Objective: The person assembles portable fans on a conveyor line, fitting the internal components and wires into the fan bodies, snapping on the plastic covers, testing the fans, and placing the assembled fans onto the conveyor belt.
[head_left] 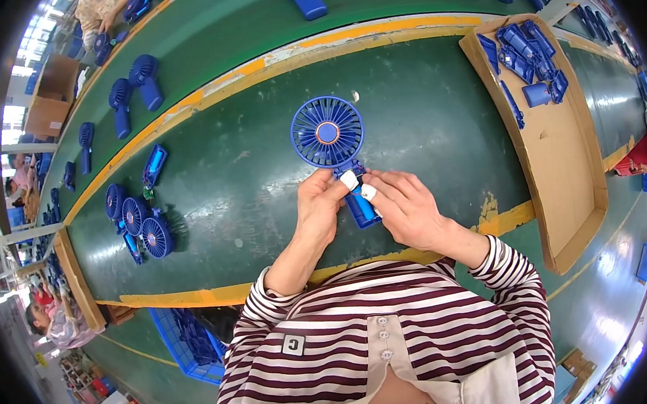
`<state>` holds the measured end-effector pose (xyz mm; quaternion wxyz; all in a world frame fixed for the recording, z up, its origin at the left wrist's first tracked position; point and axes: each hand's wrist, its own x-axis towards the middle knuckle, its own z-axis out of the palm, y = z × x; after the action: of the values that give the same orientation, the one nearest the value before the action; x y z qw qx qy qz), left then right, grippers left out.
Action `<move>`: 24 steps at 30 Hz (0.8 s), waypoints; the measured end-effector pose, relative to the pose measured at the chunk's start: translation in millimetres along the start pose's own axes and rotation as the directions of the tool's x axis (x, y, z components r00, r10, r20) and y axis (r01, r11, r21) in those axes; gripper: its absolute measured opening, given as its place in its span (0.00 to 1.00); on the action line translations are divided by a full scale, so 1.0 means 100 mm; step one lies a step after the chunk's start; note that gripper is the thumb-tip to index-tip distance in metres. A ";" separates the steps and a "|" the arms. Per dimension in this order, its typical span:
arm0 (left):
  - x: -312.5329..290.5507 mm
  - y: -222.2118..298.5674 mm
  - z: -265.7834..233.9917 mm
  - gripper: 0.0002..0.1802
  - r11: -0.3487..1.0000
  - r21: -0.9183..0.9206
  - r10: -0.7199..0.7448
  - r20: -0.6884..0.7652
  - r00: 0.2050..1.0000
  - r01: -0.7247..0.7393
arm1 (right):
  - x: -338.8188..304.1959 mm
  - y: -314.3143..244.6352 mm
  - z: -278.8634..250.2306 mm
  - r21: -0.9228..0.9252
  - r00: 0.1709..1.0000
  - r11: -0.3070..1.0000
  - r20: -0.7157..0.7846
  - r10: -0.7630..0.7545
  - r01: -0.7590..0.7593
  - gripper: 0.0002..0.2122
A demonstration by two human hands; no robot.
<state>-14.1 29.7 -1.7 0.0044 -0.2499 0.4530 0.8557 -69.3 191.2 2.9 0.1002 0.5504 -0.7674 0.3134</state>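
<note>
In front of me a blue handheld fan point(344, 143) lies with its round grille pointing away and its handle toward me. The handle is uncovered, and a bright blue cylindrical battery point(363, 205) shows in it. Closed around the neck and the handle's left side is my left hand point(316, 208), its thumb wrapped in a white cover. My right hand point(411, 208) presses its fingertips on the handle's right side, also with white on a finger. Whatever small part may be under the fingertips is hidden.
More fans with uncovered handles point(146, 226) lie to the left. At the right stands a shallow cardboard tray point(563, 180) with blue handle covers point(525, 52). Beyond the yellow edge, a green conveyor point(217, 38) carries finished-looking fans. Below left is a blue crate point(172, 337).
</note>
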 end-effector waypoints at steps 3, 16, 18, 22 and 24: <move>-0.02 0.00 -0.01 0.12 1.000 -0.003 0.020 0.015 1.000 -0.020 | 0.00 -0.02 -0.01 0.025 1.000 1.000 -0.007 0.018 -0.018 0.20; -0.03 -0.11 0.00 0.11 0.989 0.134 0.063 0.044 0.997 -0.069 | 0.04 0.10 -0.26 -0.124 0.920 0.955 0.326 -0.216 0.268 0.20; -0.02 -0.12 0.01 0.08 0.994 0.105 0.029 -0.013 1.000 -0.027 | 0.03 0.15 -0.19 -0.048 0.941 0.970 0.257 -0.220 0.240 0.23; 0.02 -0.06 0.07 0.14 0.995 0.091 -0.039 -0.069 0.997 0.046 | 0.05 0.30 -0.60 0.115 0.972 0.993 0.231 -0.053 0.026 0.22; 0.06 -0.06 0.04 0.14 0.996 0.061 -0.058 -0.006 0.998 0.058 | -0.01 0.64 -0.92 -0.130 0.961 0.953 -0.016 0.274 -0.274 0.09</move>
<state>-19.9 34.7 -7.4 0.0361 -0.2643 0.4716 0.8405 -144.6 258.9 50.5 0.0910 0.4310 -0.8554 0.2726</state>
